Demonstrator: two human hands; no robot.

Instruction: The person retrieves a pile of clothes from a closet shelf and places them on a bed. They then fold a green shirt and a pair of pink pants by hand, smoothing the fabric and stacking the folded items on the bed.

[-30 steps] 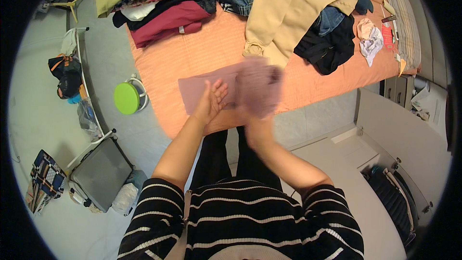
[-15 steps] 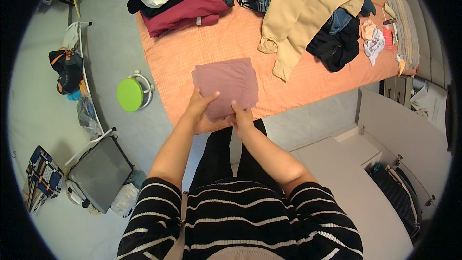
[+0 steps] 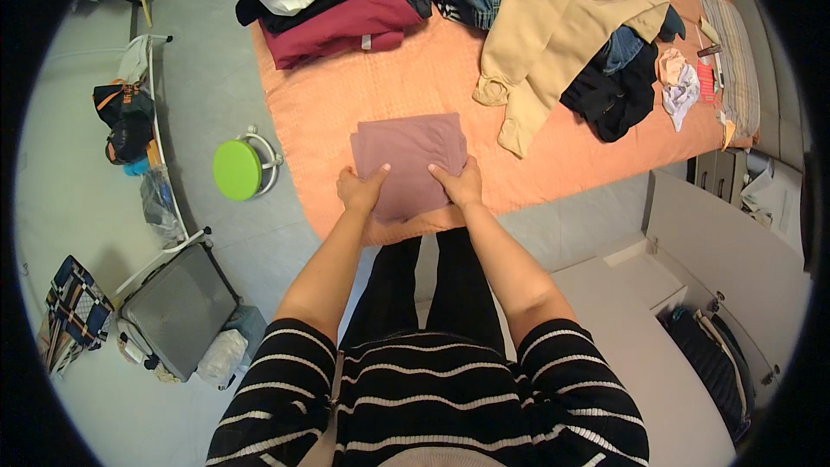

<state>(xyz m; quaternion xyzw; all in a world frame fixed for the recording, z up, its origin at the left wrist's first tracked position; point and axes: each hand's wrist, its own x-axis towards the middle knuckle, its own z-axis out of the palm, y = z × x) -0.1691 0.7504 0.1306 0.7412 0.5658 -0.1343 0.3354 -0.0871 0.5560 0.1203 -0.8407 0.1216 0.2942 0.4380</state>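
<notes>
We have both hands on a folded mauve cloth [image 3: 406, 160] that lies flat on the orange bedspread [image 3: 346, 104], close to the bed's near edge and a little toward its near left corner. Our left hand [image 3: 359, 190] presses on the cloth's near left part, fingers spread and laid flat, thumb reaching inward over the fabric. Our right hand [image 3: 458, 183] rests on the near right part in the same way, palm down, fingers open over the cloth rather than closed around it. Whether any fingertips curl under the cloth's near edge we cannot tell. The two hands sit near each other with a strip of cloth showing between them.

Along the bed's far edge lies a pile of folded clothes, with a dark red garment [image 3: 341, 26] on its near side and darker pieces behind it. Toward the right of the bed a beige sweatshirt [image 3: 553, 26] sprawls loosely, one sleeve trailing toward the near edge, and a black garment [image 3: 609, 95] lies just beside it on the right. On the floor to the left of the bed stands a round green stool [image 3: 237, 169], and further toward us a grey suitcase [image 3: 179, 310] lies flat.
</notes>
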